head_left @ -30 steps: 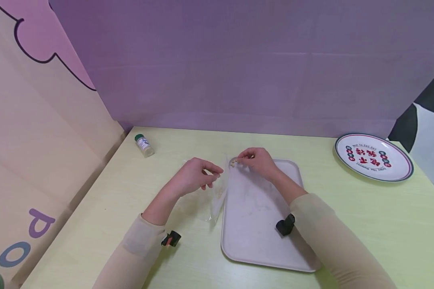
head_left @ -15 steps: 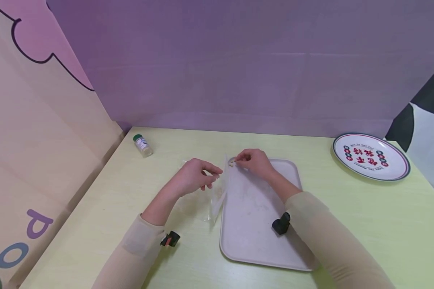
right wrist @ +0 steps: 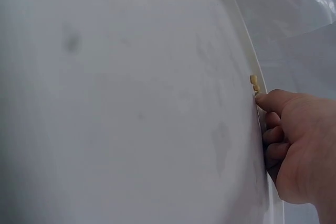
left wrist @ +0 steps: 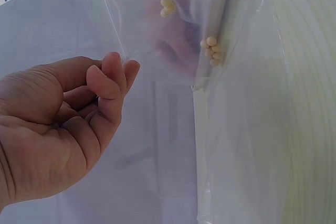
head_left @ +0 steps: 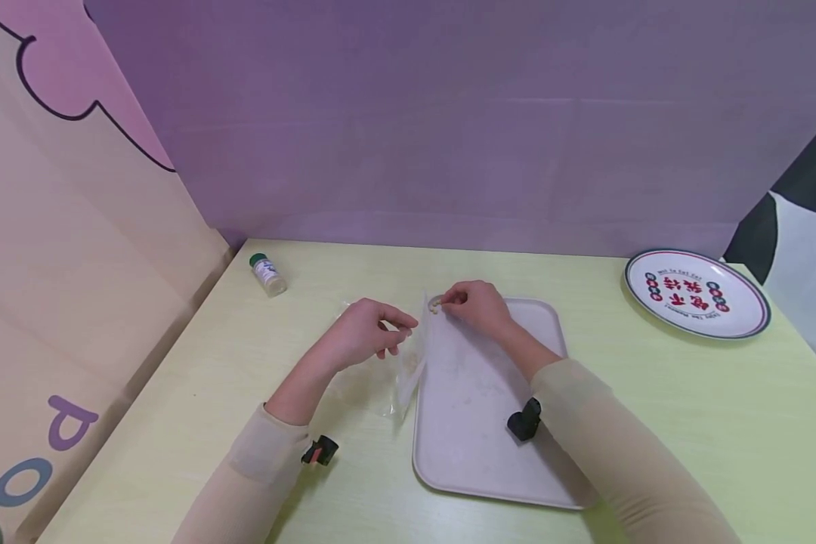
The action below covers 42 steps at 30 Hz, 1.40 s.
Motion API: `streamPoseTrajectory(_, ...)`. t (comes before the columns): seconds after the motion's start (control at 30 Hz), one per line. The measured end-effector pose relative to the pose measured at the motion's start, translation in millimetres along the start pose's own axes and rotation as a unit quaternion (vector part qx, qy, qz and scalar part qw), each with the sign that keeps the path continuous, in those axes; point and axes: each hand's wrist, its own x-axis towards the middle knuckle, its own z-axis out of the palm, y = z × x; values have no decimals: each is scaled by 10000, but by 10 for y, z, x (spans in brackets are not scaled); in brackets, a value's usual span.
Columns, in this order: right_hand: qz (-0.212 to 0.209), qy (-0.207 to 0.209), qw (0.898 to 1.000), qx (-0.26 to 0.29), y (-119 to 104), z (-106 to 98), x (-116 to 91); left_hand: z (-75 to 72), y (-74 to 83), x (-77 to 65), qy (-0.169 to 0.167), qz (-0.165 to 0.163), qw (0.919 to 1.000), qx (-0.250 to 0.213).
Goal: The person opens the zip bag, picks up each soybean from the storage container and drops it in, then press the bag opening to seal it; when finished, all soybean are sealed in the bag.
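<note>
In the left wrist view, my left hand (left wrist: pixel 63 124) pinches the edge of a clear plastic bag (left wrist: pixel 241 129) between thumb and fingers. The bag hangs upright beside the tray's left edge, its mouth partly spread. Through the film several round yellow soybeans (left wrist: pixel 212 51) show in two clusters; whether they lie inside or behind it I cannot tell. At the far left corner of the pale tray (head_left: pixel 479 423), my right hand (head_left: pixel 479 308) has thumb and index together at a few soybeans (right wrist: pixel 254 80), pinching at one. The fingertips partly hide it.
A small clear bottle with a green cap (head_left: pixel 268 275) lies at the back left of the table. At the back right rests a white oval plate (head_left: pixel 734 321) with red lettering. A purple cloth wall (head_left: pixel 408 136) closes off the far side.
My right hand has shifted slightly left at the tray corner, and the soybeans there sit closer to its fingertips. My left hand keeps holding the bag in place.
</note>
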Motion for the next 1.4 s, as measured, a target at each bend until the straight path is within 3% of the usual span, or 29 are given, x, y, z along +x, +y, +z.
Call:
streamPoseTrajectory(0.37,32,27,10000,-83,10,6,-21,5,-5,9,21,29,10000,-24)
streamPoseTrajectory(0.97,31,-143,9956,925,-56,-69,-88,0,-9,19,-4,-10,10000,-9)
streamPoseTrajectory(1.4,-410,-47,9942,995,-226,-117,-204,-3,-19,16,-10,-13,10000,-17)
